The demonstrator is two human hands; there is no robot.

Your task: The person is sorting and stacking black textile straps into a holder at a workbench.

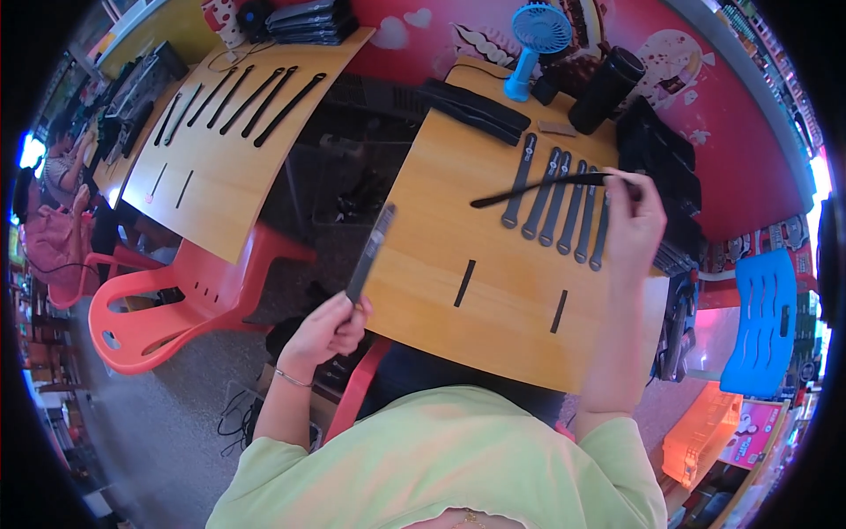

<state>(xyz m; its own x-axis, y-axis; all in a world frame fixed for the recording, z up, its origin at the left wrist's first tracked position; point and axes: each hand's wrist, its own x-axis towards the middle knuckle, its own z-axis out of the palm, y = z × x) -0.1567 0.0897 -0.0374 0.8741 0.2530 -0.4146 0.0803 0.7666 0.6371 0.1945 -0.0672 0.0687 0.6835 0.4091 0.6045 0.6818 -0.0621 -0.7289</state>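
My left hand (331,330) is closed round the lower end of a dark grey strap (374,245), which points up just off the table's left edge. Above the table, my right hand (638,217) pinches one end of a black strap (538,186); its free end reaches left. Beneath that strap and beside my right hand, several grey straps (553,212) lie side by side, each with a small pale mark near the top and a slotted rounded lower end. Two short black strips (464,283) are on the wooden table (423,291), nearer to me.
At the back stand a blue fan (540,35), a black cylinder (608,90) and a long black bundle (476,111). Dark stacked packs (656,145) line the right. Another table (225,167) with several black straps is at the left, beside a red chair (189,304).
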